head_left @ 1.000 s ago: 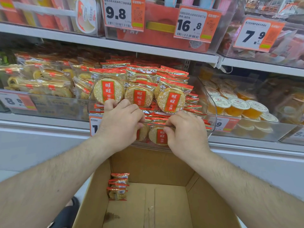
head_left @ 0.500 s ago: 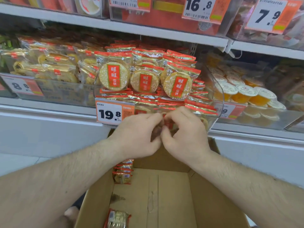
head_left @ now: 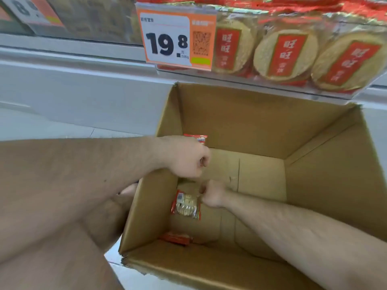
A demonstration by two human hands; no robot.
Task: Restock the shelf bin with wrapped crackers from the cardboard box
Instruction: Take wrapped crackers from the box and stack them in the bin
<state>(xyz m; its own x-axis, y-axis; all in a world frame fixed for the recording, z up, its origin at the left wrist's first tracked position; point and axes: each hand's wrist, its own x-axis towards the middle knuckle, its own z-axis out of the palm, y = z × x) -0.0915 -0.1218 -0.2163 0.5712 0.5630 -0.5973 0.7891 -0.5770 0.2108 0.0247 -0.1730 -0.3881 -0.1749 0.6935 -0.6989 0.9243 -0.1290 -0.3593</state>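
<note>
A white shelf edge (head_left: 69, 50) runs across the top, lit evenly and brightly. An orange-and-white price tag (head_left: 176, 38) reading 19.8 hangs at its front. Further left sits a second tag (head_left: 35, 9), blurred and partly cut off. Below the shelf a pale grey panel (head_left: 83, 97) drops to a light floor (head_left: 48, 128).

Cardboard box (head_left: 261, 126) open, nearly empty: one cracker pack (head_left: 185, 204) flat on its floor, left side; shelf bin (head_left: 293, 86) above looks full.
</note>
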